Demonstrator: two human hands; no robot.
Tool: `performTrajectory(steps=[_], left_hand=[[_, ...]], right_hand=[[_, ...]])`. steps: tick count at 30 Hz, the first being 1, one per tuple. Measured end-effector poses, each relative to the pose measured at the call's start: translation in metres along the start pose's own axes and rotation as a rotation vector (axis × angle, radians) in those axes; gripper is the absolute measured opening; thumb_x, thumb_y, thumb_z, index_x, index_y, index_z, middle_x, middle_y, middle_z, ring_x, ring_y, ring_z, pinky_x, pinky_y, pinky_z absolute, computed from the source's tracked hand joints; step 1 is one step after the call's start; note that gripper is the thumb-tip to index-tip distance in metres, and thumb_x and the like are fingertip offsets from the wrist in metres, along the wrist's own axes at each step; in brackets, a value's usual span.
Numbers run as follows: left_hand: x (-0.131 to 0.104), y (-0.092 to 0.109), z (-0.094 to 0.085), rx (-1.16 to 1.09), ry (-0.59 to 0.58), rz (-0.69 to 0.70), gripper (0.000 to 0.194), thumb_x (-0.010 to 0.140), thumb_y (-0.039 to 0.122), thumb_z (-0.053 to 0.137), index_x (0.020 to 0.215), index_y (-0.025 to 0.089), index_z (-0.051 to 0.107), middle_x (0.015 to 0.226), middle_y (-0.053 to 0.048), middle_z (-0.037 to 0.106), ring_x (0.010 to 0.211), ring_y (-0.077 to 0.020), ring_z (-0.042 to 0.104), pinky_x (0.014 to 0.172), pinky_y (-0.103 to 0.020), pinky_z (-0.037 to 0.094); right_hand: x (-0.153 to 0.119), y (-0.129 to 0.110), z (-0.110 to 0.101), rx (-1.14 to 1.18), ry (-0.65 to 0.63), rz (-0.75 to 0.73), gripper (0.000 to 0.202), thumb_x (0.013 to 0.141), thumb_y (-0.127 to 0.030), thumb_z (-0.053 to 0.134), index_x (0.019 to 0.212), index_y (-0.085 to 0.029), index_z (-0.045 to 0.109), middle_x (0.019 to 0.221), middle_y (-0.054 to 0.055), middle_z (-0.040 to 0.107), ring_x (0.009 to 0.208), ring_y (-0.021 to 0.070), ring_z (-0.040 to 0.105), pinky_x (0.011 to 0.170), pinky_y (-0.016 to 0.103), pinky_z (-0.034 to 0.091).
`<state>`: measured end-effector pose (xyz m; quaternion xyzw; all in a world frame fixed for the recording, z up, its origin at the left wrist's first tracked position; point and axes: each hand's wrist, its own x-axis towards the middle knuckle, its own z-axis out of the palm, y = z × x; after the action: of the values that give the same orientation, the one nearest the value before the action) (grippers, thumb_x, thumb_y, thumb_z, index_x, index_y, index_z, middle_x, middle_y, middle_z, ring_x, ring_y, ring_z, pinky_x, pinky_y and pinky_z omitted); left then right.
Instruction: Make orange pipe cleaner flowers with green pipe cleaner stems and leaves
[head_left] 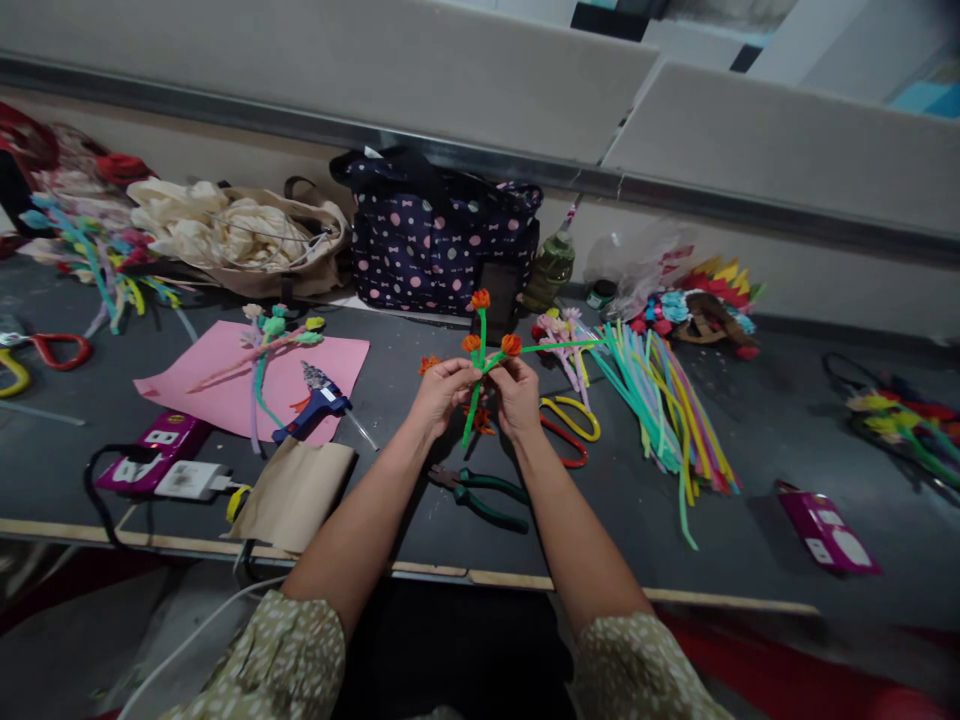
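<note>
Both my hands meet above the middle of the dark table, around a pipe-cleaner flower (482,325) with green stems and orange heads. My left hand (442,393) pinches the green stems where they join. On the other side, my right hand (515,397) is closed on a green pipe cleaner (559,346) that sticks out to the right. Below the hands lie pliers (487,495) with dark green handles. Scissors (574,430) with red and yellow handles rest beside my right hand. More orange pieces (429,365) show by my left fingers.
A bundle of coloured pipe cleaners (667,400) lies to the right. At left are a glue gun (319,400), a pink sheet (217,365), a brown cardboard piece (296,495) and a purple power strip (161,450). A polka-dot bag (442,240) and a green bottle (551,268) stand behind.
</note>
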<state>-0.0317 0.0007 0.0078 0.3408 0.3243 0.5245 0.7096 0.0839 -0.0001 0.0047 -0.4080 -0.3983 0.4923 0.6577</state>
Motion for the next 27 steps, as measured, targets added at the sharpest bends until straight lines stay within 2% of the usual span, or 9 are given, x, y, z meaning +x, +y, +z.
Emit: performTrajectory(steps=[4, 9, 15, 20, 27], left_hand=[[-0.0001, 0.0006, 0.0004, 0.005, 0.039, 0.006, 0.023, 0.058, 0.022, 0.076, 0.072, 0.014, 0.059, 0.058, 0.004, 0.057, 0.047, -0.0067, 0.054, 0.056, -0.024, 0.053], [-0.0006, 0.0023, 0.0028, 0.005, 0.077, 0.074, 0.023, 0.057, 0.022, 0.077, 0.071, 0.014, 0.060, 0.060, 0.004, 0.058, 0.048, -0.0059, 0.053, 0.057, -0.022, 0.051], [-0.0009, 0.0033, 0.0053, 0.091, 0.158, 0.195, 0.021, 0.058, 0.023, 0.076, 0.068, 0.015, 0.060, 0.061, 0.005, 0.056, 0.050, -0.0032, 0.046, 0.046, -0.014, 0.035], [-0.0016, 0.0013, 0.0058, 0.183, 0.133, 0.238, 0.018, 0.060, 0.025, 0.075, 0.069, 0.016, 0.062, 0.063, 0.004, 0.058, 0.056, -0.0063, 0.050, 0.054, -0.017, 0.038], [-0.0023, 0.0004, 0.0058, 0.219, 0.079, 0.176, 0.019, 0.060, 0.024, 0.074, 0.075, 0.015, 0.066, 0.068, 0.001, 0.062, 0.059, -0.0072, 0.054, 0.056, -0.018, 0.040]], right_hand=[[0.0003, -0.0006, 0.0001, -0.016, 0.000, -0.024, 0.015, 0.063, -0.028, 0.068, 0.072, -0.018, 0.062, 0.067, -0.004, 0.059, 0.058, 0.0083, 0.049, 0.057, 0.022, 0.041], [0.0000, -0.0002, 0.0006, 0.004, -0.022, 0.026, 0.018, 0.064, -0.031, 0.068, 0.078, -0.020, 0.063, 0.067, -0.005, 0.060, 0.053, 0.0086, 0.048, 0.050, 0.023, 0.043], [0.0004, -0.0022, -0.0020, 0.039, -0.117, 0.090, 0.019, 0.065, -0.033, 0.068, 0.074, -0.019, 0.061, 0.063, -0.004, 0.058, 0.055, 0.0097, 0.052, 0.052, 0.023, 0.045], [0.0005, -0.0035, -0.0031, -0.029, -0.115, 0.009, 0.021, 0.066, -0.035, 0.070, 0.069, -0.017, 0.060, 0.063, -0.004, 0.056, 0.056, 0.0078, 0.050, 0.055, 0.021, 0.041], [0.0041, -0.0032, -0.0081, -0.118, -0.033, -0.052, 0.021, 0.065, -0.035, 0.072, 0.070, -0.016, 0.063, 0.060, -0.005, 0.054, 0.051, 0.0061, 0.044, 0.051, 0.021, 0.036]])
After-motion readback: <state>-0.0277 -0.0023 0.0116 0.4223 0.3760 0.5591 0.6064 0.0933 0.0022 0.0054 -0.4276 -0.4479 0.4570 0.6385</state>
